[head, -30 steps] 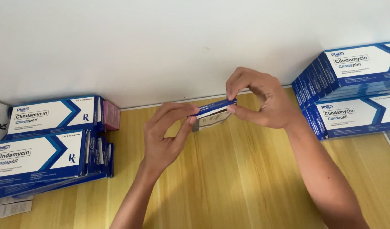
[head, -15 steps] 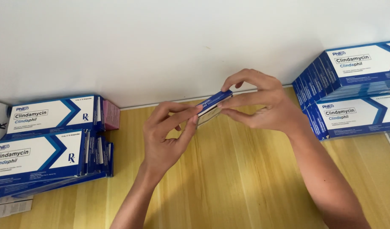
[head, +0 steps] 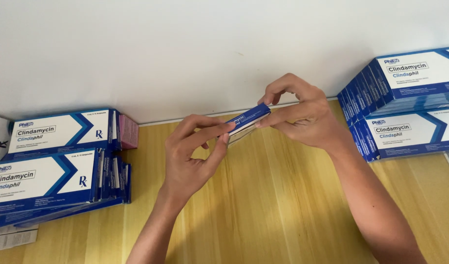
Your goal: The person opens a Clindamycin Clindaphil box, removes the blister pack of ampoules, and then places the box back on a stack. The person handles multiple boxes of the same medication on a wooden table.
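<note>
A flattened blue and white carton [head: 247, 119] is held in the air above the wooden table [head: 283, 205], near the white wall. My left hand [head: 192, 156] pinches its left end with thumb and fingers. My right hand [head: 302, 115] grips its right end, fingers arched over the top. The carton is tilted, right end higher, seen almost edge-on.
Stacks of blue and white medicine cartons [head: 48, 166] lie on the left of the table, with a pink box end [head: 128, 131] behind them. Another two stacks [head: 410, 102] stand at the right. Paper leaflets [head: 12, 237] stick out at the bottom left.
The carton has been pressed flatter and turned more edge-on between both hands, its right end lifted slightly. Hands stay in nearly the same place.
</note>
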